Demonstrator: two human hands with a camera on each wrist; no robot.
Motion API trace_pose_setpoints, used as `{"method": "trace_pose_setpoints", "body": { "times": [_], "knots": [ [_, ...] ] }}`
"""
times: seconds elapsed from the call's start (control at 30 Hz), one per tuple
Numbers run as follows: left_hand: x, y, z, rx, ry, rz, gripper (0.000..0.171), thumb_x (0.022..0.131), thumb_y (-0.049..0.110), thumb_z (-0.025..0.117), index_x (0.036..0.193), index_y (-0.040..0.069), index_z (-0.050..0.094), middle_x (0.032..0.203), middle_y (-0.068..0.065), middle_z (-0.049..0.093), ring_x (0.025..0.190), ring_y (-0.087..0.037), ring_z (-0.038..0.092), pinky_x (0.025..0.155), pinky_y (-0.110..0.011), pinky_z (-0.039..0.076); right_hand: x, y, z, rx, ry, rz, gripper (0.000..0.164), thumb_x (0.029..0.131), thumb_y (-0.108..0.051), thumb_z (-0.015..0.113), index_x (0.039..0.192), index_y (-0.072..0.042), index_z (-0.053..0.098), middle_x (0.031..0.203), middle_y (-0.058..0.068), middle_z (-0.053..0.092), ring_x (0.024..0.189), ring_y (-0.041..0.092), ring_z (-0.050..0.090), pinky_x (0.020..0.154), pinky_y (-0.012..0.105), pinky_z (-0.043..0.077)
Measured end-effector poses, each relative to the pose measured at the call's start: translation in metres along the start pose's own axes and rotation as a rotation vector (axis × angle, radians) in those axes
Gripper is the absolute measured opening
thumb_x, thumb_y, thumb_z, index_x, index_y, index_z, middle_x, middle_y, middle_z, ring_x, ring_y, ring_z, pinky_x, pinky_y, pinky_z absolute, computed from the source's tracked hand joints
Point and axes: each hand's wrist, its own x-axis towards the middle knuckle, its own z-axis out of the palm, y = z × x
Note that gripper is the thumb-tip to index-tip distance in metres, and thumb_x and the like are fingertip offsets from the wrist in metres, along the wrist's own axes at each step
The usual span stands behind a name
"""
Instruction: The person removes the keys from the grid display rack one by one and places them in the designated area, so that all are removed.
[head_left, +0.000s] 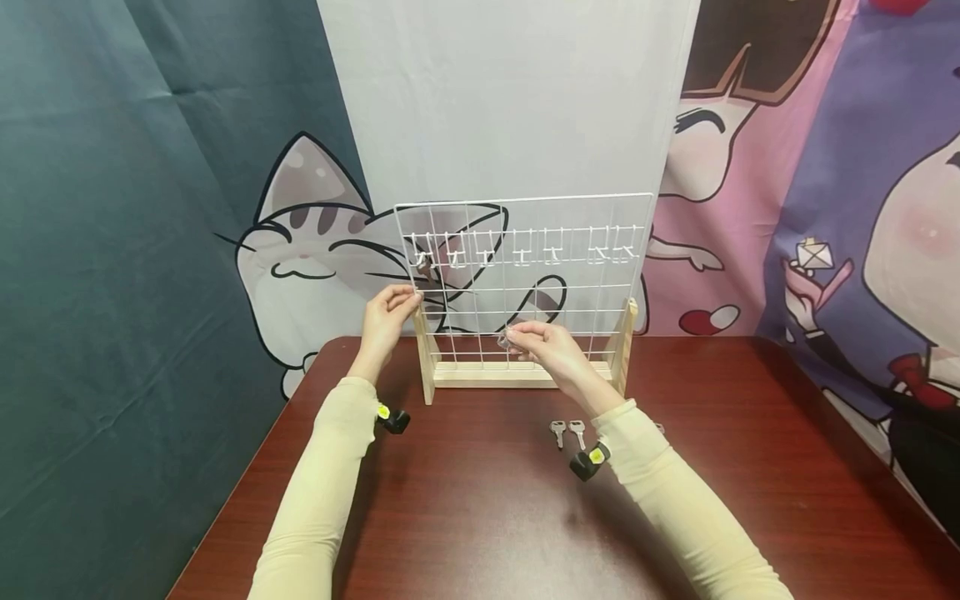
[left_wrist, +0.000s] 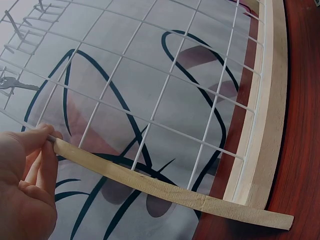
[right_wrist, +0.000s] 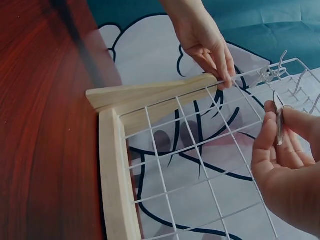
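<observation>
A white wire grid rack [head_left: 522, 289] stands upright in a wooden base [head_left: 517, 375]. My left hand [head_left: 387, 321] pinches the grid's left edge wire between thumb and fingers, right above the top of the wooden side post [left_wrist: 175, 190]. In front of the lower middle of the grid, my right hand [head_left: 551, 348] holds a silver key [right_wrist: 279, 122] between thumb and fingers, its tip pointing up in the right wrist view. Another key [left_wrist: 19, 85] hangs from the leftmost hook, above my left hand.
A row of white hooks [head_left: 552, 255] runs across the grid's upper part. Two keys lie side by side on the brown table, the left key [head_left: 557, 432] and the right key [head_left: 577, 432], near my right wrist. Behind the table hangs a cartoon-printed cloth [head_left: 307, 242].
</observation>
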Motion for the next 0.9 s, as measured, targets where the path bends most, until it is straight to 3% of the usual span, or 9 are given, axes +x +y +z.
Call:
{"method": "trace_pose_setpoints", "body": {
  "times": [0.17, 0.23, 0.37, 0.5, 0.67, 0.9],
  "knots": [
    [0.001, 0.0, -0.001, -0.018, 0.002, -0.012, 0.031, 0.096, 0.003, 0.068, 0.12, -0.015, 0.06, 0.116, -0.025, 0.069, 0.102, -0.027, 0.069, 0.088, -0.025, 0.057, -0.001, 0.005, -0.005, -0.016, -0.032, 0.033, 0.026, 0.103, -0.014, 0.059, 0.117, 0.008, 0.06, 0.097, 0.003, 0.069, 0.091, 0.018, 0.068, 0.084, 0.031, 0.057],
    [0.001, 0.0, -0.001, -0.02, 0.001, -0.012, 0.032, 0.096, 0.003, 0.068, 0.121, -0.016, 0.06, 0.115, -0.022, 0.071, 0.099, -0.022, 0.07, 0.088, -0.025, 0.057, -0.001, 0.008, -0.007, -0.006, -0.044, 0.031, 0.027, 0.103, -0.012, 0.058, 0.12, 0.009, 0.057, 0.094, 0.003, 0.07, 0.09, 0.018, 0.068, 0.079, 0.027, 0.056],
    [0.001, 0.0, -0.001, -0.022, -0.001, -0.014, 0.033, 0.096, 0.003, 0.068, 0.122, -0.016, 0.059, 0.112, -0.018, 0.073, 0.098, -0.019, 0.07, 0.088, -0.025, 0.057, -0.004, 0.013, -0.012, -0.003, -0.07, 0.036, 0.043, 0.1, -0.006, 0.06, 0.137, 0.012, 0.047, 0.093, 0.005, 0.072, 0.081, 0.013, 0.068, 0.076, 0.024, 0.057],
    [0.0, 0.0, -0.001, -0.028, 0.005, -0.012, 0.032, 0.095, 0.002, 0.068, 0.12, -0.016, 0.059, 0.109, -0.015, 0.074, 0.094, -0.015, 0.07, 0.087, -0.024, 0.057, -0.008, 0.017, -0.016, -0.057, -0.11, 0.073, 0.053, 0.097, -0.005, 0.065, 0.143, 0.01, 0.045, 0.1, 0.013, 0.074, 0.084, 0.014, 0.069, 0.088, 0.037, 0.058],
    [0.003, -0.004, 0.0, -0.026, 0.009, -0.006, 0.03, 0.096, 0.002, 0.068, 0.119, -0.016, 0.06, 0.111, -0.019, 0.073, 0.092, -0.013, 0.07, 0.085, -0.023, 0.057, -0.012, 0.019, -0.018, -0.125, -0.169, 0.105, 0.047, 0.093, -0.003, 0.07, 0.135, 0.01, 0.055, 0.11, 0.018, 0.072, 0.096, 0.019, 0.069, 0.101, 0.048, 0.051],
    [0.014, -0.026, -0.003, -0.029, 0.017, 0.0, 0.033, 0.096, 0.008, 0.07, 0.121, -0.012, 0.061, 0.119, -0.026, 0.068, 0.092, -0.009, 0.068, 0.086, -0.022, 0.056, -0.015, 0.024, -0.017, -0.229, -0.168, 0.062, 0.032, 0.092, -0.004, 0.072, 0.12, 0.01, 0.066, 0.106, 0.015, 0.074, 0.096, 0.024, 0.071, 0.092, 0.041, 0.057]
  ]
}}
